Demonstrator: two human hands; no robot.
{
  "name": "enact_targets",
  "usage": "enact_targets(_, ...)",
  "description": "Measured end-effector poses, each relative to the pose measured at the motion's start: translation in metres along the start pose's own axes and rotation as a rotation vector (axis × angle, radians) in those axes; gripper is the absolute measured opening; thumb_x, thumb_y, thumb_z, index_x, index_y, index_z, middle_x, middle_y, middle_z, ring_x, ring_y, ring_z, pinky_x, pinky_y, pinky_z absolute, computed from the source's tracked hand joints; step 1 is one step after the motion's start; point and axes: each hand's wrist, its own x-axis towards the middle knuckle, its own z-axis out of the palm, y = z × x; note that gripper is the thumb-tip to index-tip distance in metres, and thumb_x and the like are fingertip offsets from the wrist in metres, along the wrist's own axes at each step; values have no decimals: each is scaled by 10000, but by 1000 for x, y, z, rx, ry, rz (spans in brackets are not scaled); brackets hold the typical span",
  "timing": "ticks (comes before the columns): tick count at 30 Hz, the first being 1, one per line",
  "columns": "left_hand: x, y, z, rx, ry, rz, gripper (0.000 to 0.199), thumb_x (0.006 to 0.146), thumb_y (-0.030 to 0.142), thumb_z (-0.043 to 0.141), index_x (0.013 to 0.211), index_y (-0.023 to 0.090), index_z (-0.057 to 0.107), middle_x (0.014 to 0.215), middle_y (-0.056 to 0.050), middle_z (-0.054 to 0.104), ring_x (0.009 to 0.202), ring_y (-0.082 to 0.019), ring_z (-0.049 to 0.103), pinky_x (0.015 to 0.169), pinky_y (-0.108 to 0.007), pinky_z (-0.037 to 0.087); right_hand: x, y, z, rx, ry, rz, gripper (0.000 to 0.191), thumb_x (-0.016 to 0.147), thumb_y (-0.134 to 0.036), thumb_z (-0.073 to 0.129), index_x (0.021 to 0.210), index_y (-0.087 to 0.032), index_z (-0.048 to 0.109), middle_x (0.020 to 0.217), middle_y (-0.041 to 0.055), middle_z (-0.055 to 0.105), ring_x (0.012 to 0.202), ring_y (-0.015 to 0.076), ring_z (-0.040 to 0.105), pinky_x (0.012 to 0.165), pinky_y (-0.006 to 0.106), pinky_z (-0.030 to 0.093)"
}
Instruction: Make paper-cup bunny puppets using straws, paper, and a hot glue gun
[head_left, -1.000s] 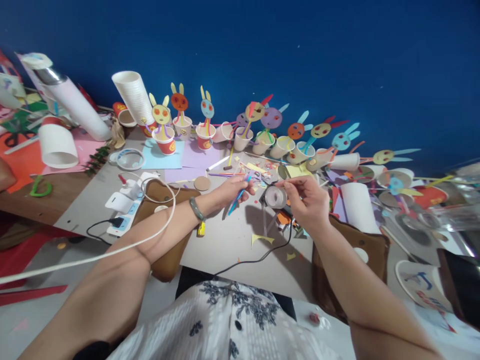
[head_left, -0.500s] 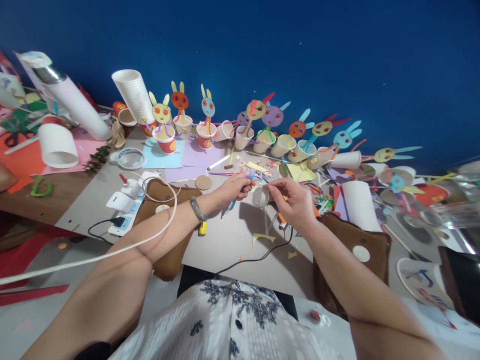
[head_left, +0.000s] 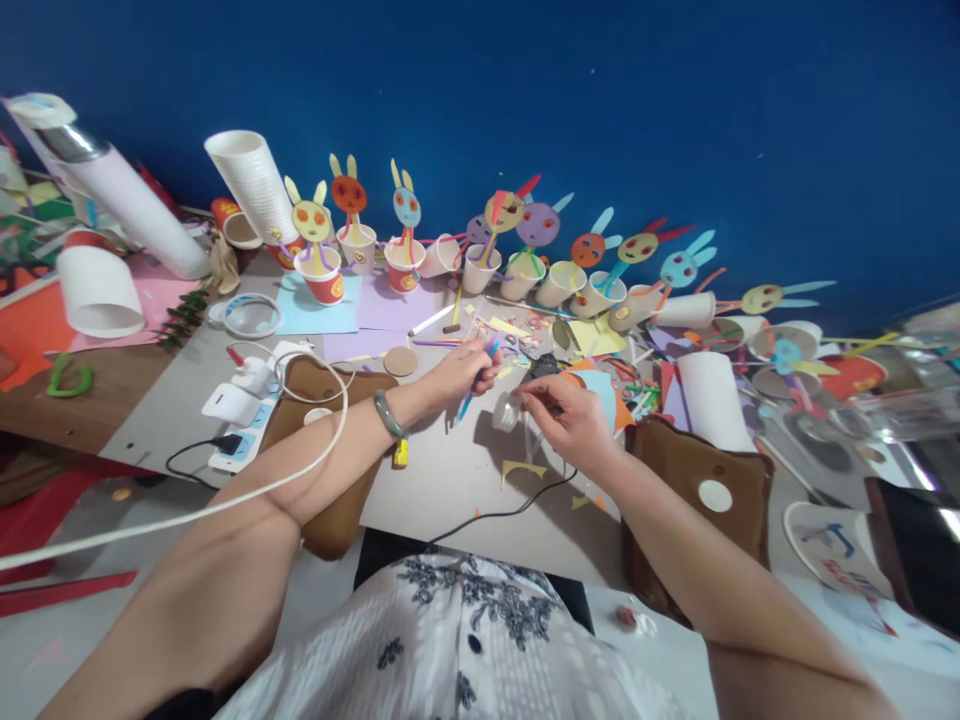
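Observation:
My left hand is closed around a thin blue stick-like piece with purple at its top. Its blue end points down below the fist; whether it is a pipe cleaner or a straw I cannot tell. To the right, my right hand has its fingertips pinched at the edge of a small roll of clear tape. The roll is just above the grey table, apart from the left hand. Beyond the hands, paper rabbit figures stand in paper cups.
A power strip and a white cable lie left, the cable crossing my left forearm. Brown cushions flank the work area. A stack of paper cups and a flask stand back left. Paper scraps lie in front.
My right hand and the tape roll have moved slightly left and down. The left fist has turned, so the blue piece stands more upright. The view has shifted slightly.

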Motion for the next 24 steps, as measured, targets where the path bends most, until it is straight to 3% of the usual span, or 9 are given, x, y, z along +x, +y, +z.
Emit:
enact_targets(3,2,-1,0,1,23,-49,116,697,118,429,783,196,432,600,85,308,450,-42,234,467,-198,145,0,-1,-4,10,32,40,139,952,-308,588,928,-210,684,762,40,741,654,175,684,634,296,517)
enact_targets(5,0,2,1,19,52,-74,136,675,116,435,782,199,428,597,90,289,449,-42,216,469,-204,124,3,-2,-7,13,43,63,148,948,-321,592,913,-208,681,740,35,729,643,174,675,631,296,515)
enact_targets(10,-12,14,6,233,28,-11,180,767,162,511,938,191,558,553,98,286,465,-73,260,474,-226,174,15,-6,-7,25,59,63,120,919,-311,620,877,-214,675,720,17,717,619,158,649,616,283,499)
enact_targets(13,-17,20,7,373,-64,53,274,852,305,626,1089,168,613,592,92,349,511,-77,308,511,-238,233,21,-6,-2,61,64,51,134,916,-324,620,852,-216,664,724,15,715,618,153,639,607,279,498)
enact_targets(15,-18,21,6,427,-91,92,379,826,375,722,1120,156,627,626,91,361,541,-72,317,541,-245,243,22,-6,2,86,77,62,147,918,-338,619,845,-216,657,737,19,714,629,155,637,607,282,504)
enact_targets(19,-13,17,2,499,-73,138,399,739,358,829,1033,155,652,634,104,305,562,-66,291,576,-253,243,21,-5,8,113,148,89,140,920,-342,624,856,-221,651,763,18,696,644,152,625,620,292,522)
enact_targets(24,-9,11,-2,546,-74,140,313,749,350,803,950,165,651,608,108,302,553,-66,281,568,-247,239,18,-4,12,143,220,77,148,917,-355,636,836,-231,640,878,48,658,699,163,636,605,302,543)
